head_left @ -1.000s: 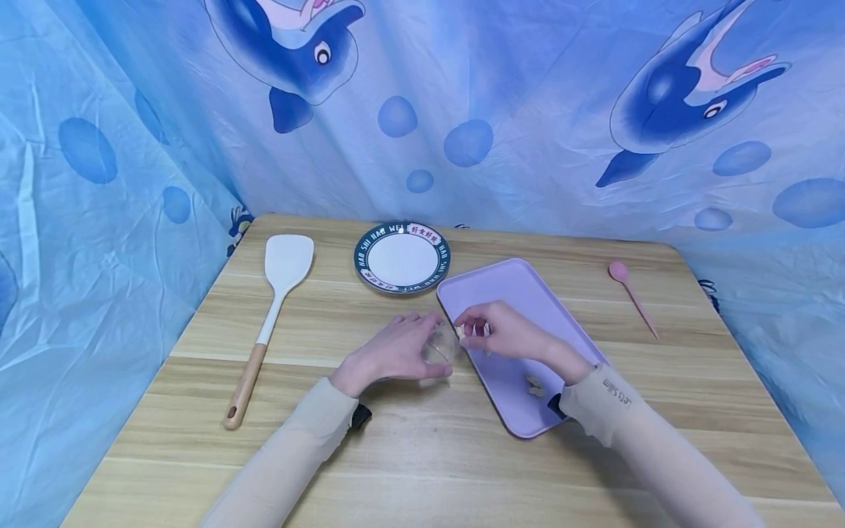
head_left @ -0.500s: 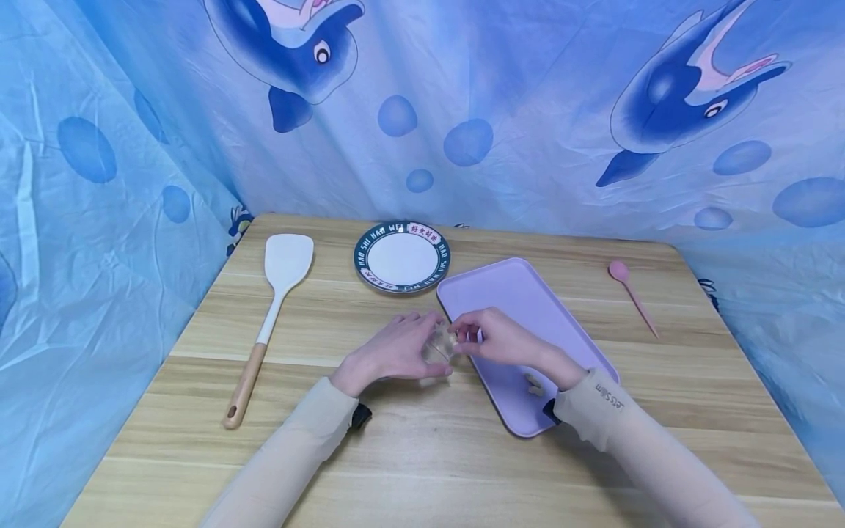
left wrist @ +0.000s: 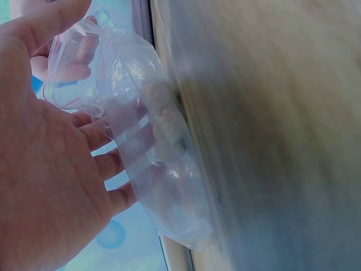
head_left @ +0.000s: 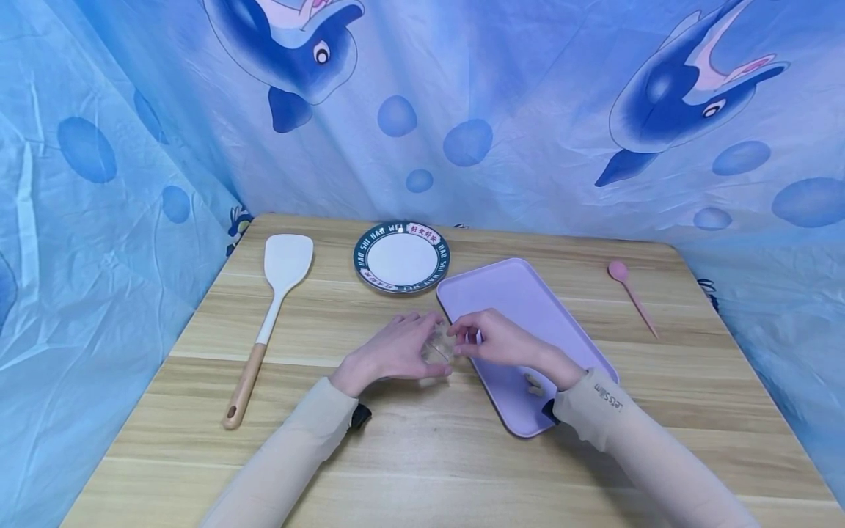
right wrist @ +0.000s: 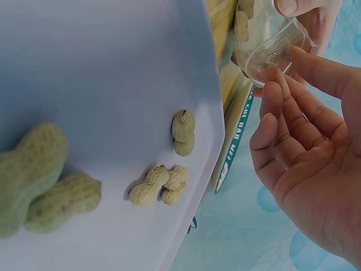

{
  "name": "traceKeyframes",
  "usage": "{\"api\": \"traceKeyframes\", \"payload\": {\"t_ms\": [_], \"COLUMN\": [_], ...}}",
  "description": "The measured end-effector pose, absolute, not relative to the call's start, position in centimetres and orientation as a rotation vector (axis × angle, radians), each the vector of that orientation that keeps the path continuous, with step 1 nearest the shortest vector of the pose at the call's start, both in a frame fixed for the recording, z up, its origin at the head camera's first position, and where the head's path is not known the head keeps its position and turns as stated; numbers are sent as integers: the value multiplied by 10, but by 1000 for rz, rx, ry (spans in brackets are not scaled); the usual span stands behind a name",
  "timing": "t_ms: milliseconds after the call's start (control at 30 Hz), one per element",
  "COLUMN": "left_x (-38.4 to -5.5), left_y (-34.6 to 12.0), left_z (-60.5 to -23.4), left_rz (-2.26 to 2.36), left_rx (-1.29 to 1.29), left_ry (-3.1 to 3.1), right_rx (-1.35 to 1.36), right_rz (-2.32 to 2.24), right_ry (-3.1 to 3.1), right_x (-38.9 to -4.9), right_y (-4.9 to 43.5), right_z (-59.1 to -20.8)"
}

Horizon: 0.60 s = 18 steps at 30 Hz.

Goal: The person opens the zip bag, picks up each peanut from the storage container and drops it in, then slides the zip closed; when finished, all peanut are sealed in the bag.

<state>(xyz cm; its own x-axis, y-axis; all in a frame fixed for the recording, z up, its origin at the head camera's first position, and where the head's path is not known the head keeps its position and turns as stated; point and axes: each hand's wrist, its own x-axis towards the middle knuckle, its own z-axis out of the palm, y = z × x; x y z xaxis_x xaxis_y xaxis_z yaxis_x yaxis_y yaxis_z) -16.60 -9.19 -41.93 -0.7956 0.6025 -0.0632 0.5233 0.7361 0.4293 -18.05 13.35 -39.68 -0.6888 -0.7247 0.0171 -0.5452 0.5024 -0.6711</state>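
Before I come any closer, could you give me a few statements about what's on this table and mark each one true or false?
1. Several peanuts lie on the purple tray. True.
2. The left hand holds the white spatula. False: it holds a clear bag.
3. The clear bag is empty. False: peanuts show inside it.
4. The right hand is at the bag's mouth. True.
5. The plate has writing on its rim. True.
6. The pink spoon lies on the plate. False: the spoon lies on the table.
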Motion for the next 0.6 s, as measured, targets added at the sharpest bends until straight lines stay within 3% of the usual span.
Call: {"api": "traceKeyframes", "payload": {"t_ms": [600], "left_x": [-165], "left_y": [-91], "left_z": [-420], "left_rz": [578], "left_rx": [894], "left_ry": [2748], "right_rx": [-1022], "right_rz": [-1019], "right_ry": [2463], "right_x": [-187], "right_y": [153], "right_z": [-392]}}
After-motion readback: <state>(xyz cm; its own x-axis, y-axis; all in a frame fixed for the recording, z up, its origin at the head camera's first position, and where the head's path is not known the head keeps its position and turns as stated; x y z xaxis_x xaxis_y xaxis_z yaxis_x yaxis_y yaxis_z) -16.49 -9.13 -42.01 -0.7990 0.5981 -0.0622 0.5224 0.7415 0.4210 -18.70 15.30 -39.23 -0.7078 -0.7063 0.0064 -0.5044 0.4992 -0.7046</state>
